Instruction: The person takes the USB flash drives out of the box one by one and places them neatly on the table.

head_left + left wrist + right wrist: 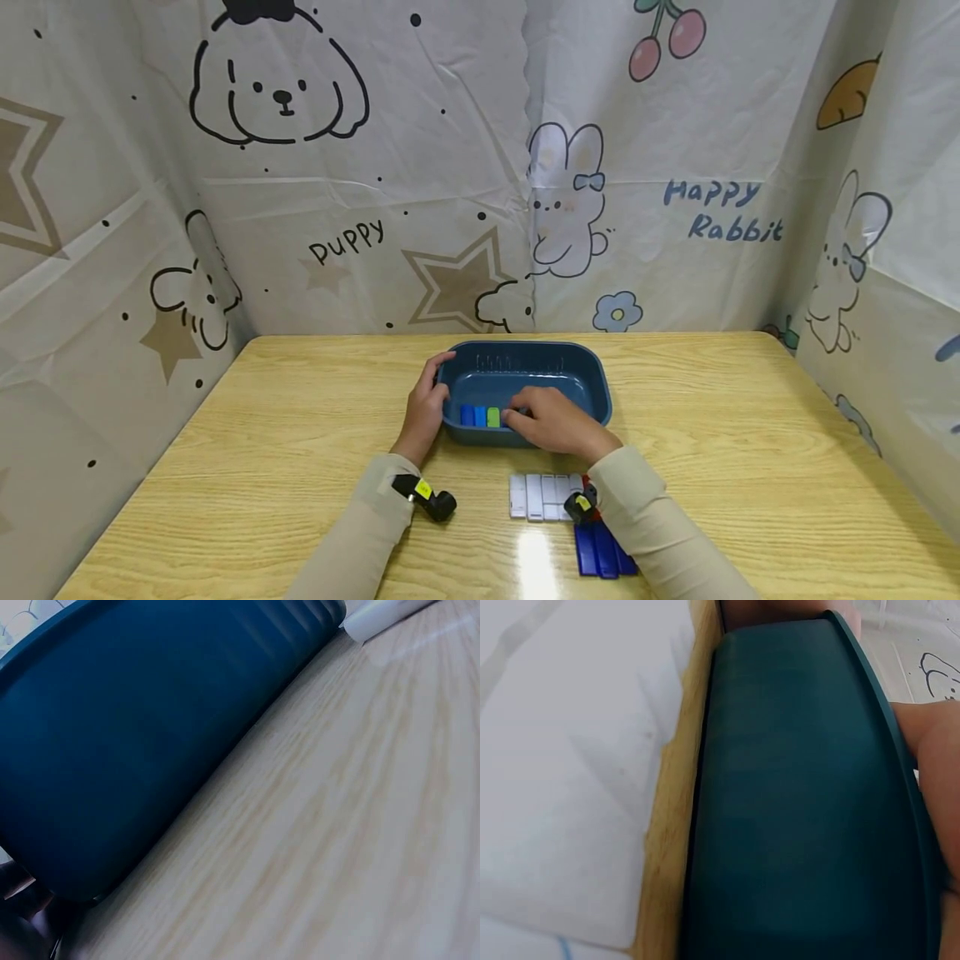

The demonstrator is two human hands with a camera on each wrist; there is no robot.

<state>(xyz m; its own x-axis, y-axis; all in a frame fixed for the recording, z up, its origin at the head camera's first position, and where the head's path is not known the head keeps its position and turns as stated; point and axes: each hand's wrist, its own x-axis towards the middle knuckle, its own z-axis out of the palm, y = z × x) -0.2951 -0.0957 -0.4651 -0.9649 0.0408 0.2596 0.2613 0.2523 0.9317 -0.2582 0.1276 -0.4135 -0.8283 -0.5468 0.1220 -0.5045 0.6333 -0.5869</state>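
My left hand (pixel 424 408) grips the left end of a dark teal plastic tub (pixel 525 438), with the thumb at the rim and the other fingers along its outer side. Inside, against the near wall, small rectangular pieces stand in a row: a dark blue piece (pixel 467 415), a lighter blue piece (pixel 481 416) and a green piece (pixel 492 417). Reaching over the near rim, my right hand (pixel 558 421) pinches a small dark blue piece beside the green one, mostly hidden by the fingers. The tub's outer wall (pixel 802 795) fills much of the right wrist view.
In front of the tub lie several white flat pieces (pixel 534 497) side by side. Nearer me are several dark blue flat pieces (pixel 597 550), partly under my right forearm, with a bit of red by the wrist. Printed cloth (pixel 360 292) hangs behind the wooden table (pixel 300 467).
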